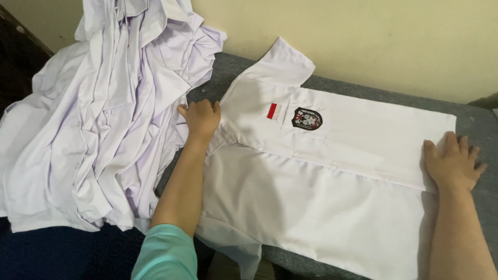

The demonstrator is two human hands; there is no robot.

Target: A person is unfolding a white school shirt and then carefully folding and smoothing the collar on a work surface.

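A white short-sleeved shirt (321, 192) lies flat on the grey table (477, 127). The left hand (199, 118) presses its collar end, the right hand (454, 161) its hem. A heap of white shirts (98, 114) covers the table's left end.

The pile of white shirts (104, 114) runs past the picture's top and left edges, and its layers overlap so much that the number of garments cannot be told. The white shirt (321, 181) spread on the grey table (477, 124) is cut off at the bottom edge, its collar lies hidden under the left hand (199, 118), and the small design on its dark chest badge (306, 119) is too fine to make out. The right hand (453, 162) covers part of the hem, and both forearms leave the picture at the bottom.
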